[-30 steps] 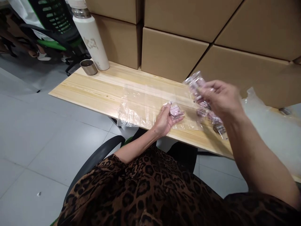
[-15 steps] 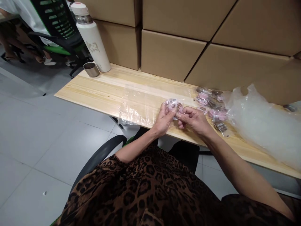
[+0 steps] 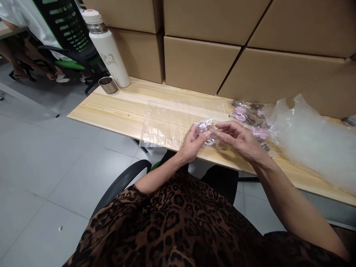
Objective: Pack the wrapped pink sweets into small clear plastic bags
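Right hand (image 3: 239,139) now back from the heap, both hands pinching one crinkly clear packet (image 3: 205,129), left hand (image 3: 193,142) beneath.

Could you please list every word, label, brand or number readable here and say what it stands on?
No text can be read for certain.
White bottle: a dark printed mark on its side, too blurred to read.
Small packet held between the left hand and right hand: any print is too small to tell.
Cardboard boxes: no print shows.
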A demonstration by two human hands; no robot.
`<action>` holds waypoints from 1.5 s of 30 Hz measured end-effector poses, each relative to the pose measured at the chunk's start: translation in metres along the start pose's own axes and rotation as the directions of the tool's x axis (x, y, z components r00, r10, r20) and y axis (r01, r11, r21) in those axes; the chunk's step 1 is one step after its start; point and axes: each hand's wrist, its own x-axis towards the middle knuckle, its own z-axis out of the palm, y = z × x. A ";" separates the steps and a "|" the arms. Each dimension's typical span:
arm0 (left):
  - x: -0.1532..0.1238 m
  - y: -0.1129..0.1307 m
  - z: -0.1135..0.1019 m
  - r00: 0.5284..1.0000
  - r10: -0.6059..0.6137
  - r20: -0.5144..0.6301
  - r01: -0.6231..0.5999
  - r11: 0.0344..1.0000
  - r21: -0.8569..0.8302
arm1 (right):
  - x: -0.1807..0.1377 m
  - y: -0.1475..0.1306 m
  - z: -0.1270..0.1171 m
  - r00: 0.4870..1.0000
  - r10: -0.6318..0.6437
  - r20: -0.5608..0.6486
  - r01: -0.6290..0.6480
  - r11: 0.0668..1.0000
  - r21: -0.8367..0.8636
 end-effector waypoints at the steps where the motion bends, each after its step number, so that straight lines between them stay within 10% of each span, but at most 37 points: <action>1: -0.002 0.004 0.002 0.999 -0.033 -0.013 0.033 0.999 -0.028 | -0.001 0.001 0.001 1.000 -0.020 0.008 0.020 1.000 -0.015; 15: -0.010 0.028 -0.005 0.974 -0.210 0.081 0.208 0.978 0.029 | 0.003 -0.012 0.010 0.982 -0.005 0.190 -0.001 1.000 0.030; 20: -0.020 0.060 -0.026 0.991 -0.029 0.133 -0.018 0.939 0.343 | 0.019 -0.014 0.025 0.980 0.120 0.161 -0.142 0.981 0.130; 24: -0.017 0.117 -0.065 0.923 0.384 -0.029 -0.206 0.557 0.805 | 0.061 -0.017 0.038 0.989 0.147 -0.011 -0.142 0.969 0.203; 29: 0.003 0.167 -0.112 0.852 0.490 -0.184 0.268 -0.107 0.958 | 0.116 -0.015 0.066 0.979 0.200 -0.031 -0.189 0.959 0.211; 33: 0.012 0.169 -0.121 0.874 0.423 -0.237 0.385 -0.307 0.870 | 0.136 -0.003 0.090 0.958 0.285 -0.004 -0.279 0.941 0.189; 40: 0.021 0.144 -0.099 0.950 0.275 -0.147 0.211 -0.221 0.952 | 0.129 0.023 0.060 0.931 0.346 -0.119 -0.322 0.929 0.182; 45: 0.032 0.133 -0.093 0.957 0.261 -0.127 0.081 0.179 0.980 | 0.120 0.022 0.037 0.927 0.348 -0.136 -0.322 0.929 0.181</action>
